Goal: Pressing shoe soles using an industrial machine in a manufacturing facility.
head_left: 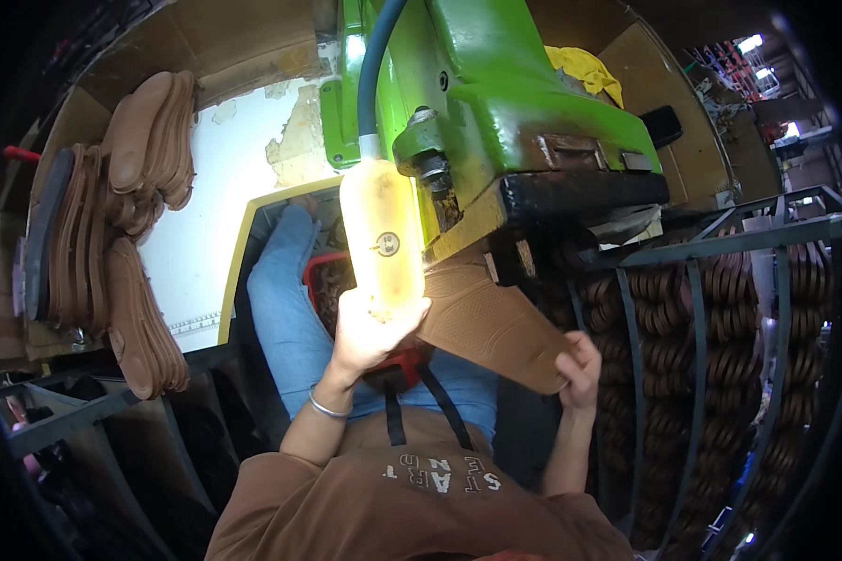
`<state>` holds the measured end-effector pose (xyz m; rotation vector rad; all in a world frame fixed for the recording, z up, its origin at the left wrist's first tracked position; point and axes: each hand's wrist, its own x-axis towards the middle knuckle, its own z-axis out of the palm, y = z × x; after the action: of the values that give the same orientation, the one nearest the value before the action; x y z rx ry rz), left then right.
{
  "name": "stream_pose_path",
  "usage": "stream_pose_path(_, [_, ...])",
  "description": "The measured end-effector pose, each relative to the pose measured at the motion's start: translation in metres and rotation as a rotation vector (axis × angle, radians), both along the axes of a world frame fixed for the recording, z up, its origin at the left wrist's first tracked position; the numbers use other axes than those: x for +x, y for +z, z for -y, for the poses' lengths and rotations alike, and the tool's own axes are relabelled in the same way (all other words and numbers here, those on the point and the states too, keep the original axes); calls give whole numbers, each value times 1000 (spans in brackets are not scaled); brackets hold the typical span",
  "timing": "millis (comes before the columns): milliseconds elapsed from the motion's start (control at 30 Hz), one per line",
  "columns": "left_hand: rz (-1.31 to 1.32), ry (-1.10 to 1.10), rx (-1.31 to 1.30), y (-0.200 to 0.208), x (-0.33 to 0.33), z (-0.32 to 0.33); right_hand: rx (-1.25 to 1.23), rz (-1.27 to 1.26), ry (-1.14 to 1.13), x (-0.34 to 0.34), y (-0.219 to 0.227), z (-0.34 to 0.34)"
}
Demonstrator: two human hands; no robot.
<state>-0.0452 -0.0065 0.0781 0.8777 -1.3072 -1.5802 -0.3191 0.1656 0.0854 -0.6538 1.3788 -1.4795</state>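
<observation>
A brown shoe sole with a patterned surface lies slantwise between my hands, under the head of a green machine. My right hand pinches its lower right end, thumb and fingers closed on it. My left hand is at the opposite end, a digit against the sole's edge; the other fingers are largely covered by a glowing lamp head. That lamp hangs on a blue flexible neck, and its glare washes out the area around it. The sole's far end is hidden beneath the machine.
Stacks of brown soles stand on the white worktop at left, against cardboard walls. A metal rack packed with soles is at right. Between my legs sits a red container. Yellow cloth lies behind the machine.
</observation>
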Motion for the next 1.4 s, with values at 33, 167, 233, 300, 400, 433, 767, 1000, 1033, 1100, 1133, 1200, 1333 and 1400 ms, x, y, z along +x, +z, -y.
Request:
stream_pose_path(33, [1,-5,-30,2,1,0,-15,-32,-23,-7,3,9])
stream_pose_path(167, [-130,27,108,18,4,-5,-50,-92,-69,-17,12,55])
stream_pose_path(233, [-140,25,125,22,8,-7,-56,-101,-16,-21,13,75])
stream_pose_path(300, [-126,70,122,20,9,-13,-86,-134,17,-26,-3,78])
stream_pose_path(400, [-149,182,192,15,4,-22,-48,-107,100,-19,-42,66])
stream_pose_path(433, [-184,205,183,15,1,-23,-25,1,94,-12,-57,58])
stream_pose_path(767, [-149,199,51,12,-58,-9,137,571,57,106,-117,-25])
stream_pose_path(1000, [-89,364,-77,5,-49,-6,110,484,121,98,-90,-33])
stream_pose_path(1033, [-74,417,-127,4,-49,-7,111,484,119,97,-90,-34])
stream_pose_path(1100, [-54,409,-128,3,-48,-9,119,429,152,95,-90,-33])
stream_pose_path(1133, [-33,402,-130,3,-47,-9,122,402,170,95,-91,-33])
stream_pose_path(1200, [-57,382,-102,12,-54,-8,121,395,165,100,-97,-32])
stream_pose_path(1333, [-210,327,-58,7,-62,0,120,466,182,114,-83,-26])
stream_pose_path(1400, [-96,364,-85,7,-56,-3,129,440,145,112,-75,-28])
